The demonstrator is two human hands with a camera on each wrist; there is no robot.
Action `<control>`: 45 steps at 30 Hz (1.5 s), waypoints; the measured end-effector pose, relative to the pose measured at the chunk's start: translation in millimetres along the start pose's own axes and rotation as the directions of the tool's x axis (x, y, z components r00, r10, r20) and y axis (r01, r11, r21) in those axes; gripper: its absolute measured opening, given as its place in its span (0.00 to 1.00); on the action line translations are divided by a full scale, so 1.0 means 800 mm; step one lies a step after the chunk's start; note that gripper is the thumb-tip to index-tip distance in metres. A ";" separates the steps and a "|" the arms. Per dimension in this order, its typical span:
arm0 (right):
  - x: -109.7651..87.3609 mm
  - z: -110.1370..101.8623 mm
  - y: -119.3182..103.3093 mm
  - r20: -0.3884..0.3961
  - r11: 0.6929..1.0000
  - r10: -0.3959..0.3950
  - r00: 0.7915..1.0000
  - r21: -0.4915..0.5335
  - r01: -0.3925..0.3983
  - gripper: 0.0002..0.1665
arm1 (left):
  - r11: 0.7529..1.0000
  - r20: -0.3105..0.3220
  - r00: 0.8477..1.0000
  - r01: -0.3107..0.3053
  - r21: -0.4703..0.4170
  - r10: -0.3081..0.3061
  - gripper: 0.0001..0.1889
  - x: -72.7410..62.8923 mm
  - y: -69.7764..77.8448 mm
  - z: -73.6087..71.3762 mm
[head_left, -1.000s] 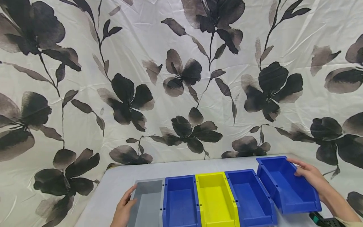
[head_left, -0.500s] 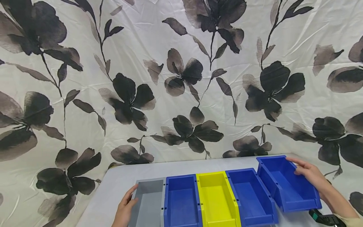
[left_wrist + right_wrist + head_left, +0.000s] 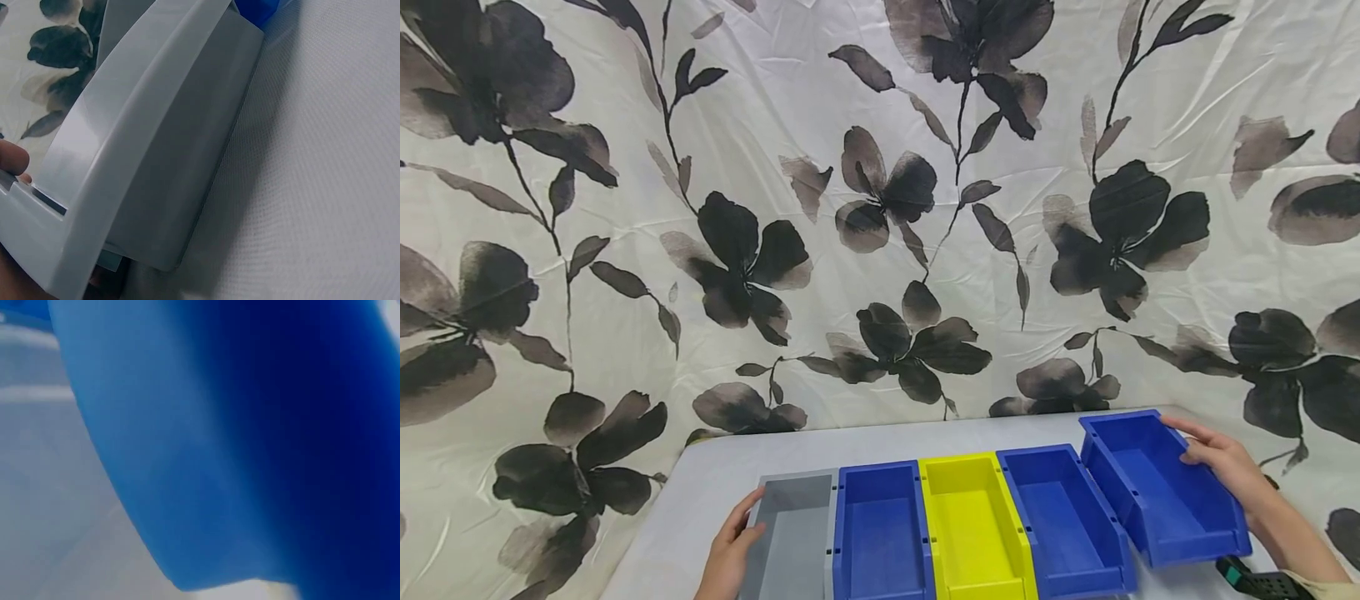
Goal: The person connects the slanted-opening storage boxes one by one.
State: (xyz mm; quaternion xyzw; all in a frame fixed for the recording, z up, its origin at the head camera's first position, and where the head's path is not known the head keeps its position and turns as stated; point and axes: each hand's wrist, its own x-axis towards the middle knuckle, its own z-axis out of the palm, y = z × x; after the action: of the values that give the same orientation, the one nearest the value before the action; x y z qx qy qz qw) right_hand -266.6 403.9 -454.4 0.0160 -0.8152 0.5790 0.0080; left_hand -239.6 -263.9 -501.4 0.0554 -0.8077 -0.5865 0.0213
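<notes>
My left hand (image 3: 730, 546) grips the left wall of a grey plastic storage bin (image 3: 793, 533), thumb over the rim on the inside. Up close in the left wrist view, a fingertip (image 3: 12, 157) shows at the rim of that grey bin (image 3: 175, 144). At the right end, my right hand (image 3: 1228, 471) holds a blue storage bin (image 3: 1180, 508) by its right wall, the thumb inside. This bin sits higher than its neighbours and slightly turned from them. Its blue wall (image 3: 187, 456) fills most of the right wrist view, hiding the right fingers there.
Between the held bins stand a blue bin (image 3: 880, 525), a yellow bin (image 3: 973, 525) and another blue bin (image 3: 1063, 525), side by side on a white-covered table (image 3: 700, 483). A floral curtain (image 3: 880, 250) hangs behind. A dark device (image 3: 1262, 581) is by the right wrist.
</notes>
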 end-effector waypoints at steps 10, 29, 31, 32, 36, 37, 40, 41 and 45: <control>-0.004 0.010 0.000 -0.010 0.999 0.034 0.999 -0.039 -0.034 0.35 | 1.000 0.014 1.000 0.016 -0.015 -0.016 0.28 -0.004 -0.001 0.001; -0.012 0.033 -0.049 -0.054 0.761 -0.200 0.978 -0.637 0.121 0.38 | 0.999 0.028 1.000 0.006 -0.033 -0.005 0.28 0.004 -0.001 -0.003; -0.012 0.044 -0.055 -0.032 0.715 -0.245 0.969 -0.680 0.158 0.39 | 0.999 0.026 1.000 0.008 -0.032 -0.008 0.28 0.002 0.002 -0.005; -0.012 0.050 -0.058 -0.028 0.697 -0.263 0.964 -0.697 0.170 0.39 | 0.999 0.026 1.000 0.009 -0.033 -0.008 0.28 0.002 0.003 -0.006; -0.010 0.066 -0.064 -0.007 0.638 -0.298 0.954 -0.745 0.194 0.39 | 0.999 0.029 0.999 0.019 -0.042 -0.018 0.28 0.000 0.006 -0.007; -0.010 0.068 -0.064 0.003 0.632 -0.294 0.956 -0.749 0.197 0.39 | 0.999 0.030 0.999 0.016 -0.042 -0.015 0.28 0.000 0.006 -0.007; -0.012 0.076 -0.066 0.026 0.620 -0.271 0.962 -0.760 0.195 0.41 | 0.999 0.028 0.999 0.017 -0.033 -0.016 0.28 -0.001 0.005 -0.006; -0.012 0.078 -0.066 0.035 0.619 -0.258 0.965 -0.761 0.193 0.41 | 0.999 0.028 0.999 0.021 -0.031 -0.020 0.28 -0.001 0.004 -0.005; -0.014 0.086 -0.066 0.056 0.614 -0.209 0.976 -0.769 0.176 0.42 | 0.999 0.031 0.999 0.037 -0.038 -0.036 0.28 -0.001 0.001 -0.004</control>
State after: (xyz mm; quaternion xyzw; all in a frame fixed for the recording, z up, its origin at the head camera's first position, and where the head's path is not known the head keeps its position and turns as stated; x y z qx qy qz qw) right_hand -253.3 321.9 -427.3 0.0869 -0.9769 0.1723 0.0922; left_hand -238.6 -266.7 -499.5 0.0609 -0.7955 -0.6029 -0.0007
